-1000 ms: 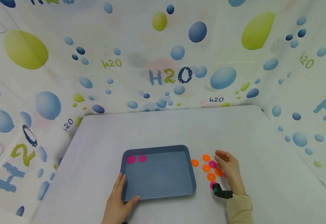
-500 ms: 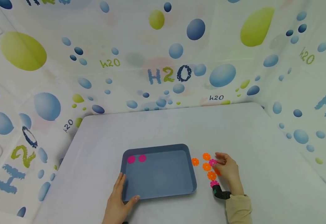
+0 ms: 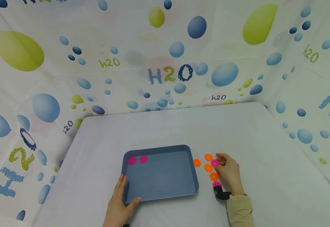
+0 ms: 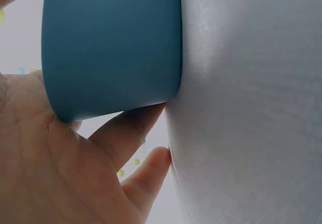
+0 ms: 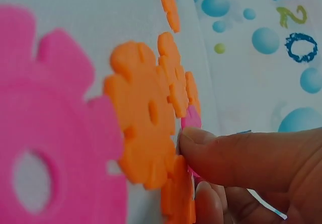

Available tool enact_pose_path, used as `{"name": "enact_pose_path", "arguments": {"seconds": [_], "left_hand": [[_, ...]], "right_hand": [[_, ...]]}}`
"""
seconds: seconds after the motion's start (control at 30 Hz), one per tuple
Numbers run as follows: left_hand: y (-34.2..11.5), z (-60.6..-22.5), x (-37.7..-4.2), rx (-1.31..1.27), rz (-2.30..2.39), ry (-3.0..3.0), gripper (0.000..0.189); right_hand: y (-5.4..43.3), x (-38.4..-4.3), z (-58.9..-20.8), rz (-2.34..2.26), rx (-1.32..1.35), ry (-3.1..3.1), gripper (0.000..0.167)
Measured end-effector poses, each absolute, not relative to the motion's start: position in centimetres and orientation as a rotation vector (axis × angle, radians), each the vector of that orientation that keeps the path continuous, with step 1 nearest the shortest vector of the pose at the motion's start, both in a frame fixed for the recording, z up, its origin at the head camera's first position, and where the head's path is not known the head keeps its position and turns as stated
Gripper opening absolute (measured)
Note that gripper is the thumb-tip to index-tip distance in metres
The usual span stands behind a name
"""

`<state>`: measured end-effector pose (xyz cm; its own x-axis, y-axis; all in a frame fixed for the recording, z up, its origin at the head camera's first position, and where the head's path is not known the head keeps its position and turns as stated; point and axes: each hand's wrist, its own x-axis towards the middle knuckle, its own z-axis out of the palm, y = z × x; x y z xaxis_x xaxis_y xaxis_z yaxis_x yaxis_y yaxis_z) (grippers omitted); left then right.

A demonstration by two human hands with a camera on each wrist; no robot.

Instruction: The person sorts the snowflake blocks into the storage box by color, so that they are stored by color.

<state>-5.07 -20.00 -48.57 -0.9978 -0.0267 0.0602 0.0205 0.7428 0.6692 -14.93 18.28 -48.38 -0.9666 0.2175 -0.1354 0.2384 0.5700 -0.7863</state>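
Observation:
My left hand (image 3: 119, 199) rests against the near left corner of a blue-grey tray (image 3: 160, 176), fingers straight along its left wall and thumb at the front rim. The left wrist view shows the palm beside the tray wall (image 4: 113, 48). Two pink flower-shaped discs (image 3: 132, 161) lie in the tray's far left corner. Right of the tray, my right hand (image 3: 229, 170) pinches a pink notched disc (image 3: 214, 162) between thumb and fingertips. In the right wrist view the thumb partly covers this pink disc (image 5: 190, 118). Several orange flower-shaped discs (image 3: 208, 167) lie close around it.
Another pink disc (image 3: 217, 184) lies near the black wrist camera (image 3: 221, 193). An orange disc (image 3: 197, 162) sits right beside the tray's right wall. The white table (image 3: 165, 129) ends at a patterned curtain (image 3: 136, 41) behind and at both sides.
My right hand has shifted slightly left and its thumb and fingers have come onto the pink disc. The left hand and the tray have stayed put; the head view has tilted slightly.

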Motion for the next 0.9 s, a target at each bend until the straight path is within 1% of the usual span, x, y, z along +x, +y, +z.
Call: {"name": "enact_pose_path", "arguments": {"seconds": [0.1,0.33,0.47,0.67,0.9], "left_hand": [[-20.0,-48.6,-5.1,0.01,-1.113,-2.874,0.092],[-20.1,-48.9,-5.2,0.008,-1.117,-2.868,0.091],[-20.0,-48.9,-5.1,0.002,-1.101,-2.857,0.09],[-20.1,-49.0,-5.0,-0.016,-1.084,-2.829,0.089],[-20.2,-48.8,-5.1,-0.022,-1.091,-2.836,0.09]], "right_hand": [[18.5,-15.0,-48.4,-1.361,0.405,2.781,0.045],[19.3,-14.9,-48.3,-1.269,0.434,2.823,0.03],[19.6,-14.7,-48.0,-1.267,0.444,2.785,0.026],[19.9,-14.5,-47.6,-1.258,0.437,2.74,0.026],[19.9,-14.5,-47.3,-1.34,0.438,2.679,0.032]]}}
